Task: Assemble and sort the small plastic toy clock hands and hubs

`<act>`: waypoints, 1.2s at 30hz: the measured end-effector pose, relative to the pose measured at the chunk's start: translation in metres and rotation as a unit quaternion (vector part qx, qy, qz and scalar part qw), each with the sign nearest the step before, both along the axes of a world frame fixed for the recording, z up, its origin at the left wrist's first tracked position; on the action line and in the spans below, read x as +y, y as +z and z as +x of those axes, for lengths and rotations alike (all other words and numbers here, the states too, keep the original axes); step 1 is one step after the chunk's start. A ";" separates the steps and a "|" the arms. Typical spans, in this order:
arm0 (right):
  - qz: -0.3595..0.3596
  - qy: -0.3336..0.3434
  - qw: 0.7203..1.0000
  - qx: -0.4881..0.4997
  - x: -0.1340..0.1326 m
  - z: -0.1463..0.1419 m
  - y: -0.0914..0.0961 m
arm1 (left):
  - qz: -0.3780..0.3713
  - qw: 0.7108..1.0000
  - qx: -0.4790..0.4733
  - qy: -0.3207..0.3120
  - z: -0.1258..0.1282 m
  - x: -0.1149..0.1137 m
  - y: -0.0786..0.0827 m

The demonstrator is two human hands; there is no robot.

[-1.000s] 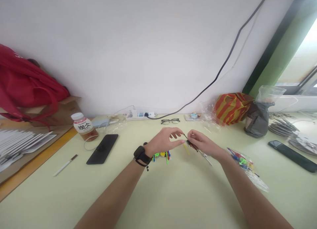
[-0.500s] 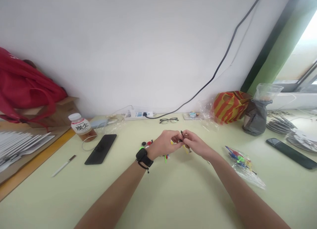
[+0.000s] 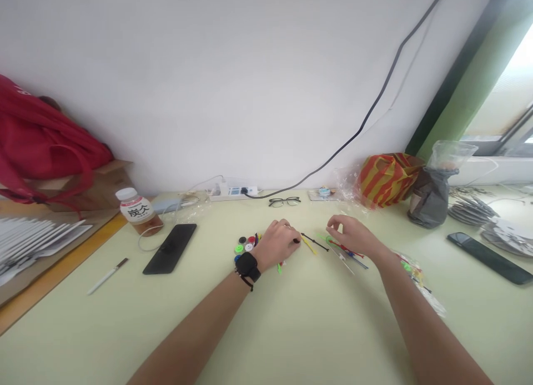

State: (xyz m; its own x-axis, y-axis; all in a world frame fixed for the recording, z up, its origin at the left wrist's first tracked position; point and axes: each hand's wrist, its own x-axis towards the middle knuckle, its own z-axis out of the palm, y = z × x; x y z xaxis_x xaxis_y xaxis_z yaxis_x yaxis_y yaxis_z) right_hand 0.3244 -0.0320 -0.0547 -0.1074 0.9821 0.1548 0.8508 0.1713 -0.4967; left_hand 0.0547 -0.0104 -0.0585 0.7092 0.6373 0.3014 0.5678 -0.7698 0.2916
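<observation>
My left hand (image 3: 275,245), with a black watch (image 3: 248,266) on its wrist, is closed over the table, and a small black piece (image 3: 296,241) shows at its fingertips. Small round discs in several colours lie beside that wrist, among them a bright green disc (image 3: 239,249) and a white one (image 3: 249,247). Just right of the left fingers rest a yellow stick (image 3: 308,244) and a thin black stick (image 3: 315,241). My right hand (image 3: 353,236) hovers with bent fingers apart, seemingly holding nothing, over thin red, blue and white sticks (image 3: 343,259). Its palm is hidden.
Eyeglasses (image 3: 284,202) and a power strip (image 3: 233,193) lie along the wall. A phone (image 3: 170,249), a drink bottle (image 3: 139,212) and a white pen (image 3: 108,276) are on the left. Rightward are a plastic bag of coloured parts (image 3: 420,279), a dark phone (image 3: 491,258) and a striped bag (image 3: 387,180).
My hands were together around a small dark piece; now they are apart. The right hand has moved right, above the sticks, while the left has shifted slightly left and lower, uncovering sticks between them.
</observation>
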 end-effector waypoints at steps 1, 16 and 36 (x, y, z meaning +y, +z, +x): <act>-0.020 0.007 1.000 -0.004 -0.001 0.006 0.001 | 0.003 1.000 -0.003 0.004 -0.003 0.002 0.001; -0.069 -0.016 0.997 -0.001 0.002 -0.001 -0.009 | -0.088 0.996 0.005 0.034 -0.024 0.014 0.008; 0.121 -0.051 0.968 0.213 -0.002 -0.026 0.010 | -0.080 0.988 -0.134 0.013 -0.028 0.012 0.039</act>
State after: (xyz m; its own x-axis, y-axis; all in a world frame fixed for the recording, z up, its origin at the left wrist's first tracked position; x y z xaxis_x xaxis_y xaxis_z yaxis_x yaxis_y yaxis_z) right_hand 0.2987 -0.0339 -0.0447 0.1133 0.9137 0.3902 0.5956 0.2518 -0.7627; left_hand 0.0265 0.0014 -0.0193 0.6015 0.7084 0.3693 0.4724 -0.6882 0.5507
